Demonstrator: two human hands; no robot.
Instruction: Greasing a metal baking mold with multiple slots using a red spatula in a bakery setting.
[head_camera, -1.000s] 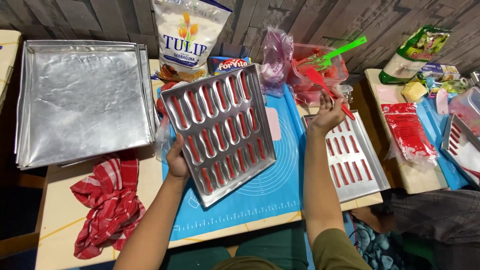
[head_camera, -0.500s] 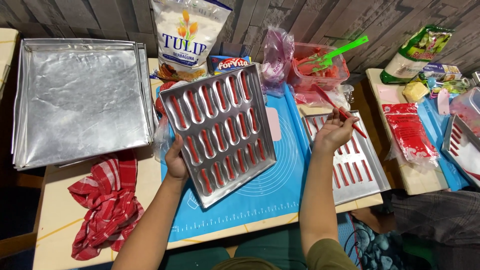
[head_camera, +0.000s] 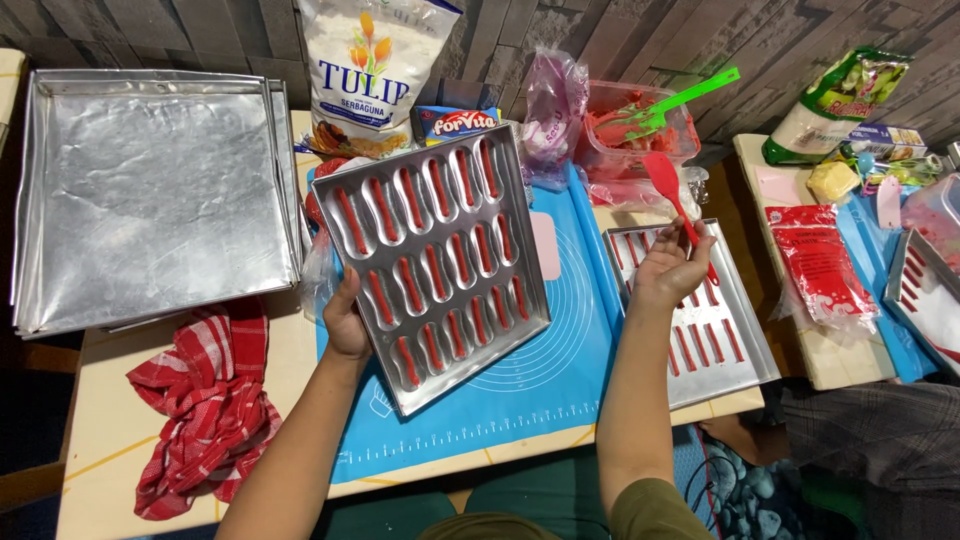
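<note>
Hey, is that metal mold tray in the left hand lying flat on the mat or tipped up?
Tipped up. The left hand grips the mold tray by its left edge, its face turned to the camera above the blue mat.

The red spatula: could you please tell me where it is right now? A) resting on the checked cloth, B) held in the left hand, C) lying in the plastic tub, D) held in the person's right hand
D: the right hand grips the red spatula above the flat tray, while the left hand holds the mould tray.
</note>
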